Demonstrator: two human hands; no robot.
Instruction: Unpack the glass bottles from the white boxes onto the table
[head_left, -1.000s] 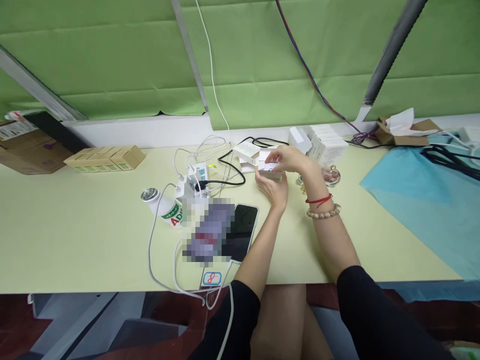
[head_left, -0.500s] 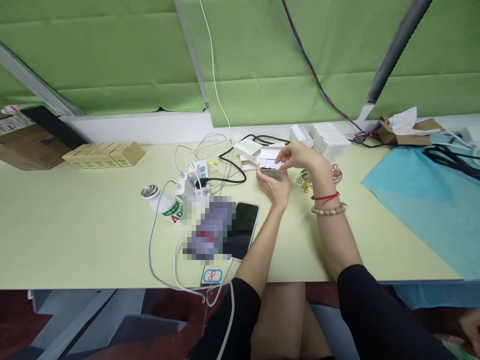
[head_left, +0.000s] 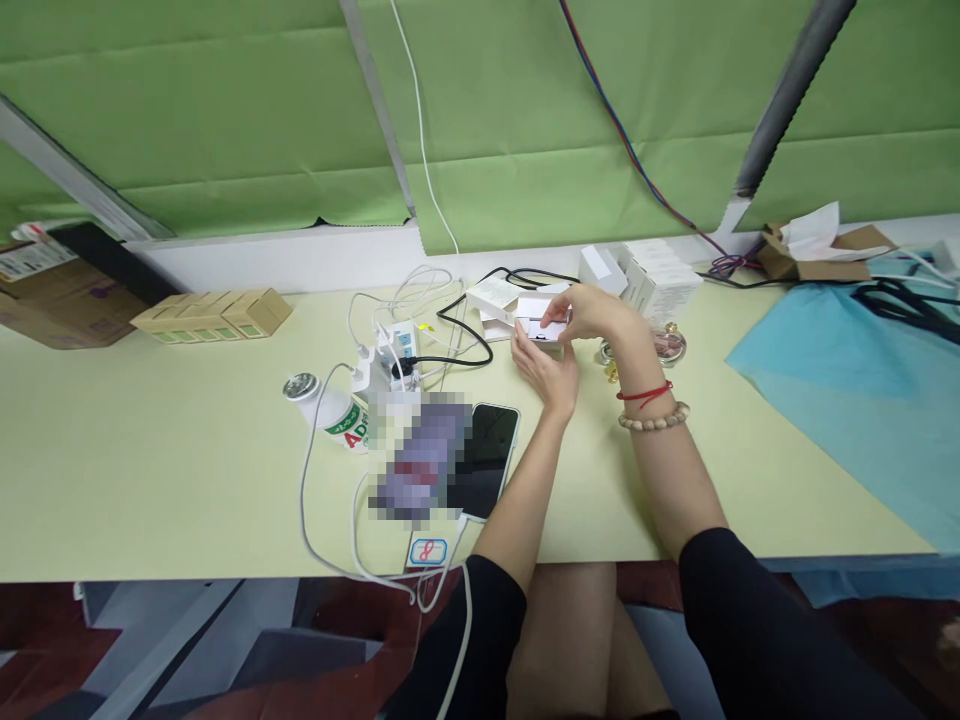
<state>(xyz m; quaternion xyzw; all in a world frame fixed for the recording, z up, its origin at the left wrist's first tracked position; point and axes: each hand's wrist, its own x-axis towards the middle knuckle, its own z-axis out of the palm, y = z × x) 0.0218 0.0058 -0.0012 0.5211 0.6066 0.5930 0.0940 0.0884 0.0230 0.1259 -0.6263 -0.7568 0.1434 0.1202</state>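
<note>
My left hand (head_left: pixel 549 378) is wrapped round the near side of a small open white box (head_left: pixel 534 306), its fingers along the left wall and its thumb at the right. The fingers of my right hand (head_left: pixel 589 312) are bent together at the box's opening, over a white flap or insert (head_left: pixel 534 328). What they pinch, if anything, is too small to make out. Just left of the box lie other white cartons (head_left: pixel 495 295). Partly behind my right wrist are shiny round metal pieces (head_left: pixel 670 345) and a small gold-coloured piece (head_left: pixel 612 372).
White boxes (head_left: pixel 656 275) stand at the back, brown cartons (head_left: pixel 210 316) at the left. A power strip with chargers (head_left: pixel 367 372), a white bottle (head_left: pixel 326 412), a phone (head_left: pixel 487 462) and loose white cables lie nearer. Blue sheeting (head_left: pixel 832 390) covers the right side.
My right fingers have shifted slightly left and down at the box opening. The left hand keeps its hold on the box, and the view has tilted a little.
</note>
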